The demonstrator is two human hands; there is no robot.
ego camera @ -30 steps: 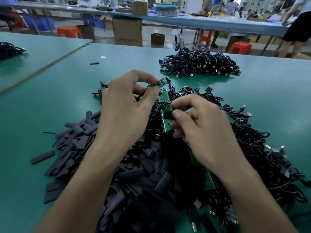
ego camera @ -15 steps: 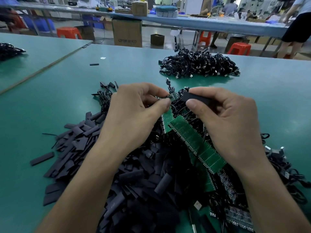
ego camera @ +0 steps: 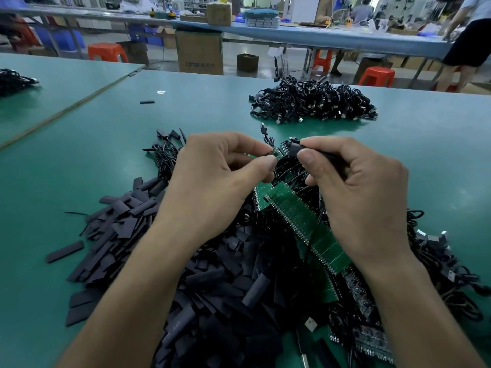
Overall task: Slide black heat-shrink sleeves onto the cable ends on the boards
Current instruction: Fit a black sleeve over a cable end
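One view only: head-worn, wide-angle. Faces forward and tilted down onto the green surface (ego camera: 79, 160). Near field: both forearms (ego camera: 127, 301) enter from the bottom edge, left hand (ego camera: 212, 187) and right hand (ego camera: 358, 197) close to the lens at frame centre. Far field: top band reaches the blue surface (ego camera: 332, 39) at the back of the room. Straight edges bow toward the borders
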